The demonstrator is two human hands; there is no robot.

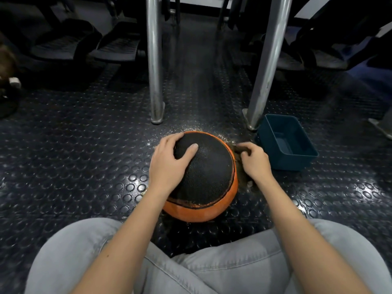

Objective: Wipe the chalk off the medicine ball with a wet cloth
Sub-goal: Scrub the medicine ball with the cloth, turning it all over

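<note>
A black and orange medicine ball (210,177) sits on the studded floor just in front of my crossed legs. My left hand (169,164) lies over its upper left side, fingers spread and curved on the black panel. My right hand (255,160) is beside the ball's right edge, fingers curled round a dark brown cloth (241,150). Most of the cloth is hidden between hand and ball. The ball's surface looks wet and shiny, and wet speckles lie on the floor around it.
A dark teal plastic tub (273,132) stands on the floor right of the ball. Two chrome poles (154,71) (267,66) rise behind the ball. Dark gym equipment with footplates (114,47) fills the background.
</note>
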